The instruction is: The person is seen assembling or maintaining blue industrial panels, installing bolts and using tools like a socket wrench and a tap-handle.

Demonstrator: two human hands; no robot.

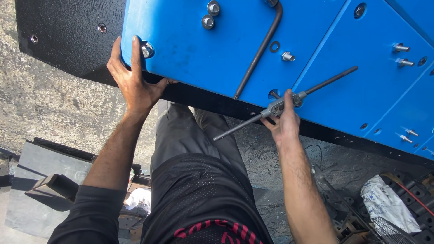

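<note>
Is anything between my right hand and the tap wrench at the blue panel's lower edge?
Nothing visible. The right hand already grips the tap wrench at its middle, against the blue panel. The left hand rests flat on the panel's edge, well clear.

Both arms are reaching forward and up from the body, bare from the elbow down. The left hand (135, 86) is lying flat with the fingers spread and pointing away, the thumb splayed out to the right, the wrist straight. The right hand (285, 119) is curling its fingers shut in a grip, its thumb pointing up, the forearm slanting inward.
</note>
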